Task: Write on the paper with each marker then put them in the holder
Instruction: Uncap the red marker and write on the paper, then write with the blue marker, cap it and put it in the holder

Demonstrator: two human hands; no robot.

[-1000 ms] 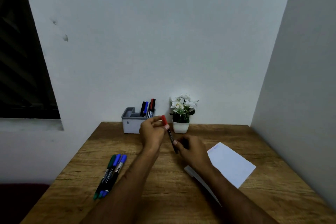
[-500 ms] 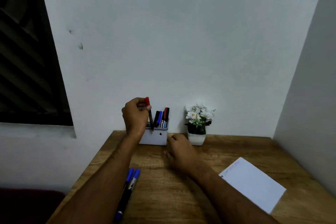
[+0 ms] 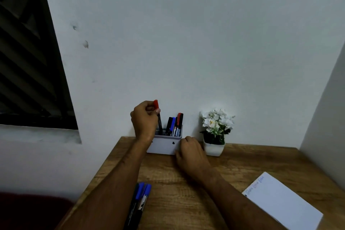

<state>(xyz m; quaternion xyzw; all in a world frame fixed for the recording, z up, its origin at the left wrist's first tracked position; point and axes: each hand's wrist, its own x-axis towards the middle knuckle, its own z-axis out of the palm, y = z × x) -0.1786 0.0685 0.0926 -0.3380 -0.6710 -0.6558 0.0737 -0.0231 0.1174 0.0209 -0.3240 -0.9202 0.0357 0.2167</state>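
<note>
A white holder (image 3: 164, 145) stands at the back of the wooden desk (image 3: 186, 188), against the wall. Several markers (image 3: 175, 124) stand upright in its right side. My left hand (image 3: 144, 120) grips a red-capped marker (image 3: 158, 115) and holds it upright, its lower end inside the holder's left side. My right hand (image 3: 191, 155) rests on the desk with fingers curled, touching the holder's right corner. A white paper (image 3: 281, 203) with faint writing along its top edge lies at the front right. Blue-capped markers (image 3: 141, 201) lie on the desk beside my left forearm.
A small white pot with white flowers (image 3: 215, 132) stands just right of the holder. A dark window (image 3: 28, 58) fills the left wall. A grey wall (image 3: 328, 114) closes in the desk's right side.
My left hand carried the red-capped marker from mid-desk up to the holder and lowered its end inside. My right hand let go of it and moved to the holder's right corner. The view shifted left.
</note>
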